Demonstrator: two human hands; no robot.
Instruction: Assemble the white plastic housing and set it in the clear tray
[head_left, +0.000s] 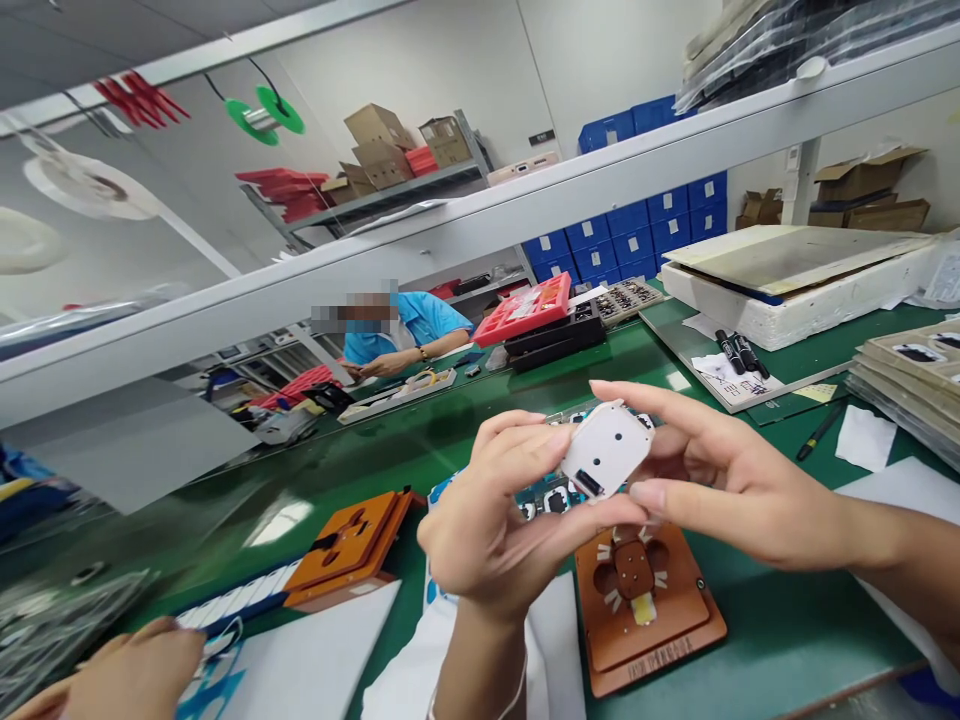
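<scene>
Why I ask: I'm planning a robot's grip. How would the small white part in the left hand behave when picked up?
The white part is probably stiff, as its face looks flat, no sag showing. It is likely light, held near its edges by the left hand. Its smooth-looking face might be slippery.

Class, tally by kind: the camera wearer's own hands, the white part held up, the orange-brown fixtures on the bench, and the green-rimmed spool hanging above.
Own hands: 2 (left hand, right hand)
White part: 1
Orange-brown fixtures: 2
Green-rimmed spool: 1
Total: 6
</scene>
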